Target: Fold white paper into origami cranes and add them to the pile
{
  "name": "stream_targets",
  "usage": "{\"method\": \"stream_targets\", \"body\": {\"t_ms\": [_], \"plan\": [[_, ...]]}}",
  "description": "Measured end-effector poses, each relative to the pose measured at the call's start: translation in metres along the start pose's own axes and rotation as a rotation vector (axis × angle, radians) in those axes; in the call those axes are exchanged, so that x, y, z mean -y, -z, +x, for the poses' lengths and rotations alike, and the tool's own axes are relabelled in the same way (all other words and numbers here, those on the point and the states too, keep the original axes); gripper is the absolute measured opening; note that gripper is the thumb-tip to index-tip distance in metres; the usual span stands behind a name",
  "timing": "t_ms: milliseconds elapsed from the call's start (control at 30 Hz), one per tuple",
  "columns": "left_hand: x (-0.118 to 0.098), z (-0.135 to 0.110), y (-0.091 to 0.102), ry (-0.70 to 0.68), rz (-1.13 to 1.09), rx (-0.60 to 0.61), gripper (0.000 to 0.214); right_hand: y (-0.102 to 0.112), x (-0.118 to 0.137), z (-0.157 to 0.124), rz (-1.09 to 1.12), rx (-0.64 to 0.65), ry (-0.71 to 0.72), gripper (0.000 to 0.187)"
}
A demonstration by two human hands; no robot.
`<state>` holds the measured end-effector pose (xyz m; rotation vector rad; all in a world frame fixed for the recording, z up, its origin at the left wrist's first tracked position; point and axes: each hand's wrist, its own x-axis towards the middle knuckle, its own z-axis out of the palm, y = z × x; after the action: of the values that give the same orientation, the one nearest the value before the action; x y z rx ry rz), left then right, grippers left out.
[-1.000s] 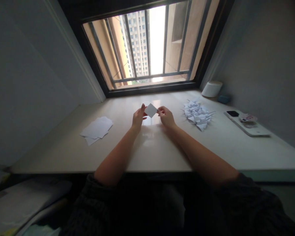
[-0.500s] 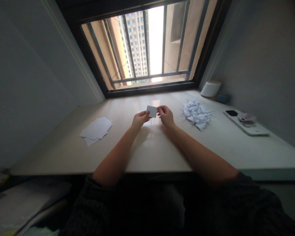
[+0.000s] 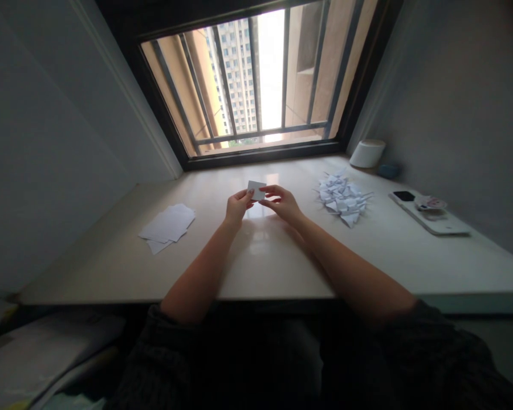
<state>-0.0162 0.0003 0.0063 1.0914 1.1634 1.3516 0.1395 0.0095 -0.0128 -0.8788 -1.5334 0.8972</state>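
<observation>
A small square of folded-looking white paper (image 3: 256, 187) is held up over the middle of the white tabletop (image 3: 256, 273). My left hand (image 3: 238, 206) pinches its left side, thumb in front. From the right, my right hand (image 3: 283, 204) reaches onto the paper, with the index finger across its front and the thumb near the lower edge. To the left lies a loose stack of flat white paper sheets (image 3: 169, 223). On the right is a heap of folded, pointed white paper pieces (image 3: 342, 198).
A phone (image 3: 404, 196) and a small round item (image 3: 430, 203) rest on a white flat box (image 3: 448, 225) at the right. A white rounded container (image 3: 366, 154) and a small blue object (image 3: 388, 170) stand by the wall. A barred window (image 3: 256, 85) is behind the table.
The paper square has shifted slightly left with my left hand. My right hand has moved left, its fingers now reaching over the paper instead of pinching the right edge.
</observation>
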Motion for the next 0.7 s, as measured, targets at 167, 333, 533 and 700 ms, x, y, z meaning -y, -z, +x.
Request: {"method": "stream_targets", "body": {"t_ms": [167, 333, 533, 700], "plan": [[0.0006, -0.0001, 0.0002, -0.055, 0.052, 0.018, 0.039, -0.0007, 0.0015, 0.0004, -0.004, -0.008, -0.016, 0.034], [0.0003, -0.0014, -0.0001, -0.081, 0.098, 0.036, 0.038, -0.0012, 0.0067, -0.0015, -0.048, -0.047, -0.027, 0.028], [-0.0004, -0.002, 0.0002, 0.016, 0.05, 0.12, 0.04, -0.0002, 0.0073, -0.0012, -0.083, -0.142, -0.022, 0.028], [-0.0033, -0.0035, 0.0007, 0.14, -0.038, 0.17, 0.039, -0.0006, 0.0013, 0.001, -0.059, -0.202, 0.009, 0.031]]}}
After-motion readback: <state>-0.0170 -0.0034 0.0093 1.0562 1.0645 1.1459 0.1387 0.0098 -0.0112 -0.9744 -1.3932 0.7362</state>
